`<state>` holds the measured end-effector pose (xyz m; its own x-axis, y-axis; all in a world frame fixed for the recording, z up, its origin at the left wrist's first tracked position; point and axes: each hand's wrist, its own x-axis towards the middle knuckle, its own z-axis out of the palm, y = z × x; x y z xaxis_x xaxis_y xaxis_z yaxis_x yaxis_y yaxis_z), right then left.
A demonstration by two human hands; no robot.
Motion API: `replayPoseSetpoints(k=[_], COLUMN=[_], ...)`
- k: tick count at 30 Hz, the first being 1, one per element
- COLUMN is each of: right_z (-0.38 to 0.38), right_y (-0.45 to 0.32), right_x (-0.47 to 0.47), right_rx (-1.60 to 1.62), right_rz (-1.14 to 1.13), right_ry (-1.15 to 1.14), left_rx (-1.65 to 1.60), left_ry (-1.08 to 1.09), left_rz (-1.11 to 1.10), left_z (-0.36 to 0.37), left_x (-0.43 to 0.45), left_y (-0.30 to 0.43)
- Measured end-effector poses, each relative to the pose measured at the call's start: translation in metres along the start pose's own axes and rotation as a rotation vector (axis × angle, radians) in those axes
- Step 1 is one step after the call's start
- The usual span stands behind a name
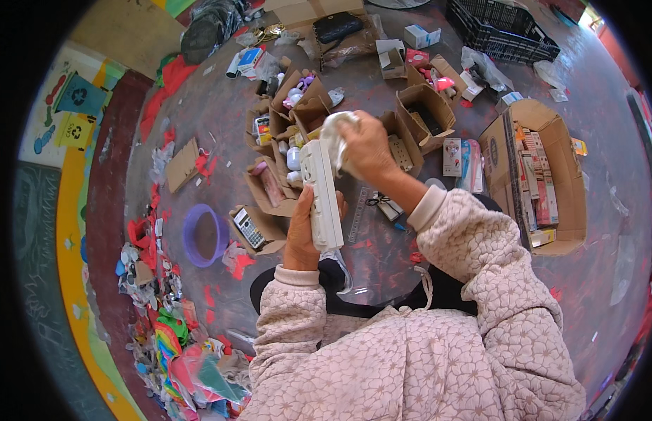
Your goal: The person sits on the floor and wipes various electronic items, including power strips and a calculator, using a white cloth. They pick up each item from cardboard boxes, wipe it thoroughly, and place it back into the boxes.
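A white power strip [320, 197] with several sockets is tilted upright in front of me. Around its lower part my left hand [303, 226] is closed, thumb across the socket face. My right hand [365, 147] grips a crumpled white cloth [337, 131] beside the strip's top end; whether the cloth touches it I cannot tell. Beyond the strip stand small open cardboard boxes, one with white bottles [293, 158], one with a pink item [270, 184]. Another power strip [399, 152] lies in a box partly behind my right wrist. A calculator [249, 228] sits in a box at left.
A purple plastic basin [205, 235] stands left. On the right is a large cardboard box [571, 210] of small cartons. A black plastic crate [502, 29] is at the far right. Mixed scraps [199, 368] lie at lower left. A clear ruler [359, 214] lies on the floor.
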<state>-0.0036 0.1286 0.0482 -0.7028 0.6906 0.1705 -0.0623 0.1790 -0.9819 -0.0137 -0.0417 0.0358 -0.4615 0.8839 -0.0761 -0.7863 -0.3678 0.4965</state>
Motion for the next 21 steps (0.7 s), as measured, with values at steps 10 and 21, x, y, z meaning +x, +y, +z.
replayPoseSetpoints(k=[10, 21], right_z=[-0.011, -0.031], right_y=[-0.038, -0.033], right_x=[-0.024, -0.031], right_rx=[-0.29, 0.337], right_rz=[-0.466, 0.44], right_ry=[-0.27, -0.833], left_rx=[0.171, -0.189], left_ry=[0.371, 0.068], left_rz=[0.042, 0.071], left_z=[0.011, -0.026], left_x=[-0.001, -0.002], left_y=[0.003, 0.028])
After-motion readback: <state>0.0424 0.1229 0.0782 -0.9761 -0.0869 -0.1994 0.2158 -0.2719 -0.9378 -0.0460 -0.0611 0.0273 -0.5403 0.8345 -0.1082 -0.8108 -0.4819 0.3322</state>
